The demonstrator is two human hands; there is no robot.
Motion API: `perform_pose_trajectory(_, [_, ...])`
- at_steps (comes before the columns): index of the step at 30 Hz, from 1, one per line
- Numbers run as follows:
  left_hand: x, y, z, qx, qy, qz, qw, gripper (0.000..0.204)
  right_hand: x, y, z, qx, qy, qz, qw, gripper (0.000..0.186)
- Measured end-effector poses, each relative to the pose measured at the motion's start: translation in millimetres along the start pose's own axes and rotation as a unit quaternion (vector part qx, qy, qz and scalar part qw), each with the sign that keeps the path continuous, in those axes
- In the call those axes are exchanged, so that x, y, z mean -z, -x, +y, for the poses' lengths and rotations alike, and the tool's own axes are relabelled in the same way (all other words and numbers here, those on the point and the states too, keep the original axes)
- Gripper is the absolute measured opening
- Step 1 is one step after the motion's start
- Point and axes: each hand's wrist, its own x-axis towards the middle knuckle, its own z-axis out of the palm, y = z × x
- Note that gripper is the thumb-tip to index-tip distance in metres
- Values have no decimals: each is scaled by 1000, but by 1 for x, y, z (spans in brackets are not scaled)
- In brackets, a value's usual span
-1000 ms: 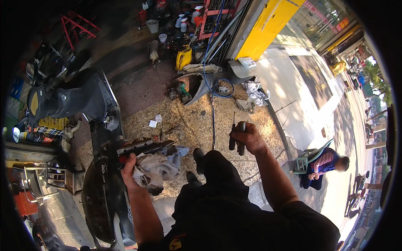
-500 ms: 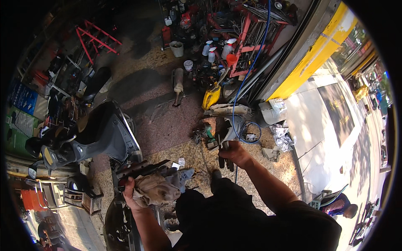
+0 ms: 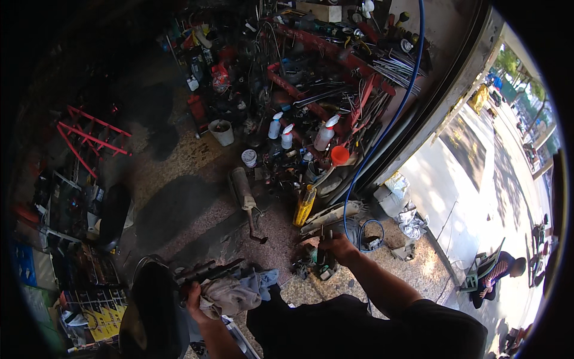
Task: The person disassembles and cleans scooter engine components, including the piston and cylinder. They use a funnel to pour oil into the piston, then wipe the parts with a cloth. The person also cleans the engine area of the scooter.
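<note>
My left hand (image 3: 192,300), at the lower left, is closed around a bunched beige rag (image 3: 224,297). A bluish-grey cloth (image 3: 260,282) hangs at the rag's right side. Long dark strip-like parts (image 3: 206,272) stick out above the same hand; how they are gripped is partly hidden. My right hand (image 3: 339,248) is closed on a dark-handled hand tool (image 3: 323,246) that points up and down from the fist. Its exact kind is too dark to make out. Below this hand a green power tool (image 3: 312,254) lies on the floor.
A silencer (image 3: 242,188) lies on the floor ahead. Spray bottles (image 3: 287,137), a bucket (image 3: 222,132) and a red tool rack (image 3: 323,48) stand beyond. A blue hose (image 3: 382,131) runs down at the right. The scooter seat (image 3: 149,305) is close at left; a person (image 3: 501,275) sits outside.
My view has moved toward the tool rack, and the scooter has slid to the lower left. Both hands keep hold of their things.
</note>
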Motion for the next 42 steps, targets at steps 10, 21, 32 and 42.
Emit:
perform_pose_trajectory(10, [-19, -193, 54, -172, -368, -164, 899, 37, -48, -227, -131, -5, -113, 204, 973, 19])
perform_pose_trajectory(21, [-146, -262, 31, 84, -121, -125, 981, 44, -89, -280, -228, 97, 28, 148, 984, 23])
perform_pose_trajectory(32, [-246, -302, -33, 197, -199, -252, 926, 56, -154, -225, -249, 218, 387, -216, 870, 26])
perform_pose_trajectory(42, [-243, -327, -41, 230, -81, -182, 953, 39, -84, -254, -218, 40, 63, -7, 997, 26])
